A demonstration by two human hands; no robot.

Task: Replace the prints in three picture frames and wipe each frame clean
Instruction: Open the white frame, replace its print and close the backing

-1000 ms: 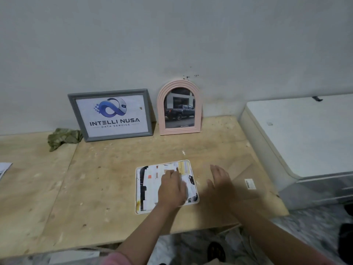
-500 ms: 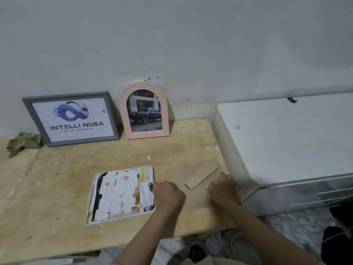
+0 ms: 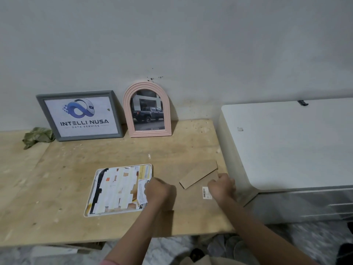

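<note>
White frame (image 3: 91, 196) lies flat, face down, on the plywood table (image 3: 57, 188), near the front edge; I read its long axis as running left-right, slightly skewed, far-right corner tipped away. Its back shows a patchwork of white, yellow and black paper strips, a printed slip at the right edge. Left hand (image 3: 157, 192) sits curled at that right edge, fingers seemingly pinching the slip; the contact itself is hidden under the knuckles. Right hand (image 3: 222, 187) is curled on the brown backing board (image 3: 191, 199), which lies beside the frame, barcode sticker (image 3: 205, 192) up, kickstand flap (image 3: 199, 174) angled up-right; I can't tell whether it grips the board's edge. Grey frame (image 3: 41, 104) with a logo print and pink arched frame (image 3: 128, 109) with a truck photo lean upright on the wall. Green cloth (image 3: 36, 136) lies crumpled far left.
</note>
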